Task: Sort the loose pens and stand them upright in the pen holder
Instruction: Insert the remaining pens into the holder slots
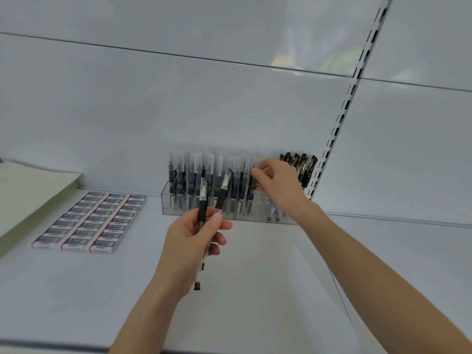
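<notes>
A clear acrylic pen holder (pixel 168 206) stands against the shelf's back wall, filled with several upright pens with black grips and clear caps. My left hand (pixel 194 238) grips two such pens (pixel 203 200) in front of the holder, caps pointing up. My right hand (pixel 278 182) reaches over the holder's right part, and its fingertips pinch the top of a pen (pixel 252 180) standing there. More black clip pens (pixel 304 166) stand at the holder's far right, partly hidden by my right hand.
Rows of boxed erasers (pixel 92 221) lie on the white shelf (pixel 255 290) to the left. A pale green pad (pixel 28 195) sits at the far left. A slotted upright rail (pixel 339 118) runs up the back wall on the right.
</notes>
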Demonstrator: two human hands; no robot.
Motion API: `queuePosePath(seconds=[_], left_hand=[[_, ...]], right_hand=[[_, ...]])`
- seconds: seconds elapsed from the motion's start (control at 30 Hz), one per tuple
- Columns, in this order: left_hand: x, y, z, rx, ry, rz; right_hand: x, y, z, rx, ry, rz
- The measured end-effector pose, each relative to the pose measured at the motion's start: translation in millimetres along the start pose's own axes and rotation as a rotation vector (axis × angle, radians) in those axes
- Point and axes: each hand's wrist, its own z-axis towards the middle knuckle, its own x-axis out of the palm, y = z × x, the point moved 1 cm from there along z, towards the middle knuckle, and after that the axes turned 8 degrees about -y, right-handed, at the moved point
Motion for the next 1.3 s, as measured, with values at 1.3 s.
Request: queuePosePath(seconds=[1.3], left_hand=[[37.4, 7.8, 5.0, 0.069, 0.100, 0.259]], right_hand=[[-56.6, -62.0, -21.0, 0.143, -0.271, 0.061]])
